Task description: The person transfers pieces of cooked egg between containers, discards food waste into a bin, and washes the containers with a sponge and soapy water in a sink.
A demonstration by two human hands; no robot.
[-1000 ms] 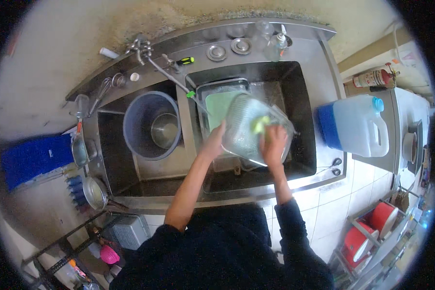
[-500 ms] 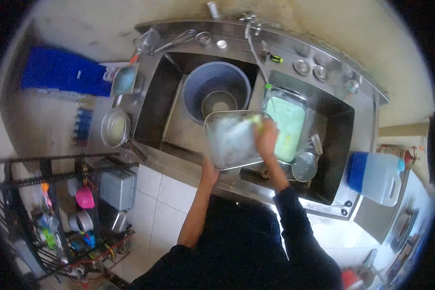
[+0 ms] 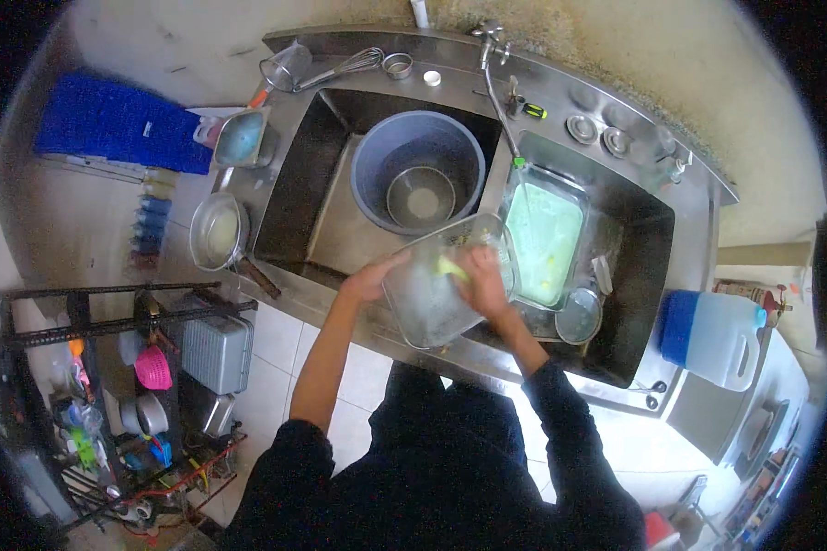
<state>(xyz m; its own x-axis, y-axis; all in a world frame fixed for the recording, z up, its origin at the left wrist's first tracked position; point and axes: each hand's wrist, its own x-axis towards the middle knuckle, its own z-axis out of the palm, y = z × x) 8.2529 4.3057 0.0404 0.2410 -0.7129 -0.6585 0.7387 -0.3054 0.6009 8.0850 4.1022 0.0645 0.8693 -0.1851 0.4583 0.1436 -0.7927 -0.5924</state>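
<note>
My left hand (image 3: 369, 278) grips the left edge of a clear rectangular baking dish (image 3: 420, 310), which I hold tilted over the front of the sink. Whitish suds blur its surface. Inside it, my right hand (image 3: 483, 280) is closed on a yellow-green sponge (image 3: 451, 268) and presses it to the dish. Just right of the dish, a clear rectangular container with pale green soapy water (image 3: 544, 241) sits in the right basin. Behind the dish, a large blue-grey tub (image 3: 366, 174) stands in the left basin.
A tap (image 3: 489, 41) with a hose hangs over the divider. In the right basin lies a round metal pan (image 3: 579, 315). A saucepan (image 3: 217, 231), whisk (image 3: 345, 67) and strainer (image 3: 286, 67) rest around the rim. A blue-and-white jug (image 3: 708, 335) stands right; a rack (image 3: 101, 317) stands left.
The dish has turned and tilted, its near corner now lower. My left hand has shifted up and left along its edge, and my right hand has moved left and down with the sponge.
</note>
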